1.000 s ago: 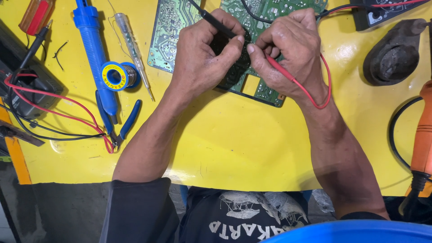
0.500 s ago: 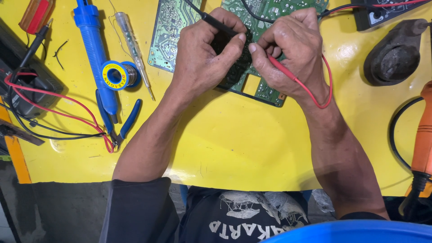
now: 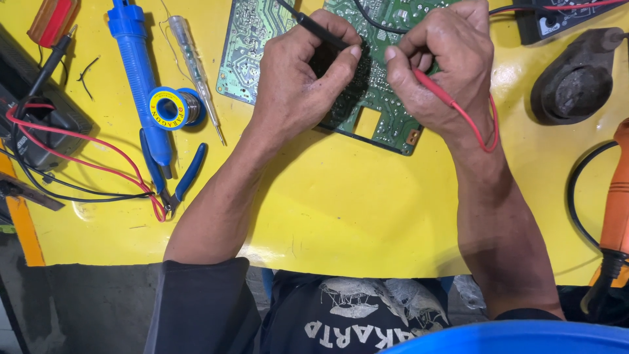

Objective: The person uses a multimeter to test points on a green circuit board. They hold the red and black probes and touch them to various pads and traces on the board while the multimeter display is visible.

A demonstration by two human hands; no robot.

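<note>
Left hand (image 3: 298,82) pinches a black probe (image 3: 313,26); right hand (image 3: 445,65) pinches a red probe (image 3: 438,88) — both tips meet the green circuit board (image 3: 386,105), lying on the yellow table (image 3: 341,203). Solder spool (image 3: 167,108) and blue pliers (image 3: 173,177) lie left.

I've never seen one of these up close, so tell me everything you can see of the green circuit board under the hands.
The green circuit board lies flat on the yellow table, solder side up, dotted with small silvery joints and fine traces. Its near edge has a square notch showing yellow through. The top runs out of view. The left hand holds a black probe over it and the right hand a red probe; both hands cover its middle. A second, paler board lies beside it.
</note>
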